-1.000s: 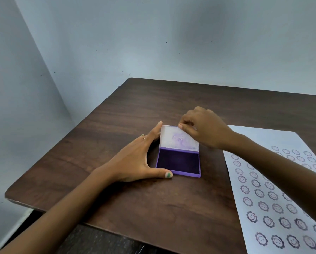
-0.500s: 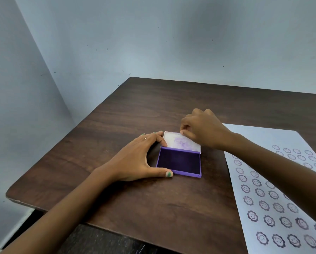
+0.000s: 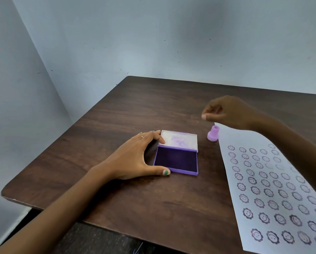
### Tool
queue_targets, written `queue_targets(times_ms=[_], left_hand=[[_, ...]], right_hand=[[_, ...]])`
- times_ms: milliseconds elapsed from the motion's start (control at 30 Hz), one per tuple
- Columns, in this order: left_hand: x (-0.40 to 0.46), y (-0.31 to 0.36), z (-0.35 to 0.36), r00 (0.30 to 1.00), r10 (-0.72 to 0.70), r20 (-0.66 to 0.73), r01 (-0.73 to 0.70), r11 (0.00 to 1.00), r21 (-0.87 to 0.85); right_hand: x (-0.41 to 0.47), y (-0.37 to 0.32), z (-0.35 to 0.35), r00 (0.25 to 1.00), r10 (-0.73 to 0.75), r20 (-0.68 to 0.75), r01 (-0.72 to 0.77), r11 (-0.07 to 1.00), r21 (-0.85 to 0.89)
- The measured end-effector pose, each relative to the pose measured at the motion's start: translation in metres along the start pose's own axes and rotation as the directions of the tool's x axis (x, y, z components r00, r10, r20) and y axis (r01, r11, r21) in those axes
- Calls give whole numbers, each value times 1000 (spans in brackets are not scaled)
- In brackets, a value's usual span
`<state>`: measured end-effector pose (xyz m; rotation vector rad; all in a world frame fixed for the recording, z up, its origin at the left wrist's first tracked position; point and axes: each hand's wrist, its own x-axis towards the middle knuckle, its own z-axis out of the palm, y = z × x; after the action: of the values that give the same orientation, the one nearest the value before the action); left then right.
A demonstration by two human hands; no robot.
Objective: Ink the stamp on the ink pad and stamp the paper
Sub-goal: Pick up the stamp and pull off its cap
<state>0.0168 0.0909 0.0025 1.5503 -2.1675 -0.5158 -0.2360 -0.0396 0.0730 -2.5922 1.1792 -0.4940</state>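
A purple ink pad [image 3: 175,161] lies open on the brown table [image 3: 135,110], its white lid flat behind the dark pad. My left hand [image 3: 135,158] braces its left side, thumb at the front corner and fingertips on the lid's corner. A small lilac stamp [image 3: 213,135] stands upright just right of the lid, at the edge of the white paper [image 3: 282,189]. Rows of purple smiley-flower prints cover the paper. My right hand [image 3: 225,111] hovers above and behind the stamp with fingers loosely curled, holding nothing.
Pale blue walls close the table's far and left sides. The table's front edge runs near my left forearm, with dark floor below. The paper runs off the right and bottom of the view.
My right hand has let go of the lid and moved right and up, over the stamp. The lid now lies fully flat. My left hand stays on the ink pad.
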Motion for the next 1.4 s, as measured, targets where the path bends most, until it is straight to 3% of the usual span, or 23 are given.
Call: queue_targets(times_ms=[133, 367, 467, 600, 700, 833, 967, 1033, 1200, 1400], left_hand=[[0, 1, 0, 1000, -1, -4, 1, 1000, 1], [0, 0, 1, 1000, -22, -5, 22, 1000, 13], [0, 1, 1, 1000, -14, -4, 14, 1000, 21], [1, 3, 0, 999, -47, -14, 46, 997, -60], [7, 8, -1, 999, -53, -14, 51, 993, -110], [27, 29, 0, 999, 18, -40, -21, 996, -84], [58, 66, 1, 988, 120, -94, -132, 983, -128], [75, 82, 3, 975, 180, -126, -196, 973, -125], [106, 102, 8, 941, 209, -266, -257, 953, -162], [111, 97, 22, 932, 100, -347, -240, 890, -388]], right_hand=[[-10, 8, 7, 988, 57, 145, -61, 998, 25], [-22, 0, 26, 991, 79, 108, -81, 997, 14], [-31, -6, 30, 993, 85, 83, -92, 992, 85], [-44, -10, 22, 974, 87, 211, -140, 958, 250], [-56, -8, 18, 964, 40, 263, -162, 871, 464], [-66, 2, 16, 979, 29, 204, -164, 707, 687], [-68, 16, 18, 986, 95, 140, -165, 358, 919], [-70, 20, 18, 983, 145, 109, -143, 245, 959], [-72, 23, 18, 966, 248, 66, -112, 175, 978], [-69, 27, 19, 944, 327, 37, -88, 143, 986]])
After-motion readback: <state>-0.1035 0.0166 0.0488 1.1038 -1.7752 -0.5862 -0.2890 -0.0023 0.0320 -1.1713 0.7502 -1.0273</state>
